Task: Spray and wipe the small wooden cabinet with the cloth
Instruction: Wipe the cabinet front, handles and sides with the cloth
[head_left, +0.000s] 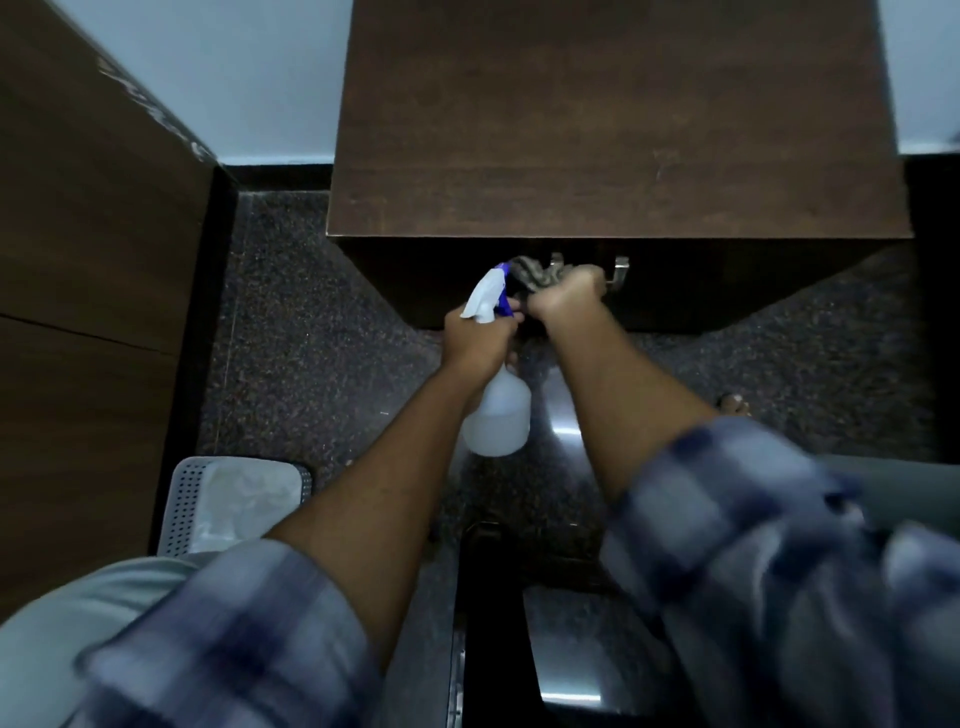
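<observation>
Well short of the small wooden cabinet (618, 130), off to its left front: a white perforated basket (182, 499) on the speckled floor (311, 338).

Closer in, just before the cabinet's front face: left hand (475, 338), grip clamped round the neck of the spray bottle (496, 415), nozzle turned toward the cabinet front. Translucent plastic body hanging below the hand. Probably light and a little squashy, slick if wet, so best taken at the narrow neck as here, not at the round belly.

Just beside it, at the cabinet's dark front under the top edge: right hand (566, 296), grip closed on a bunched cloth (535, 273). Touching the wood or not, impossible to tell. Soft, limp, no fixed shape; best held as a wad in the palm with a flat part left free for pressing.

Beside the cloth on the cabinet front: metal handles (621, 267), likely snags for loose folds.

Farthest: the cabinet's top, flat and dark-grained, with pale scuffs near its front edge. Stiff and heavy enough, by the look, to stand firm under a wiping push.
</observation>
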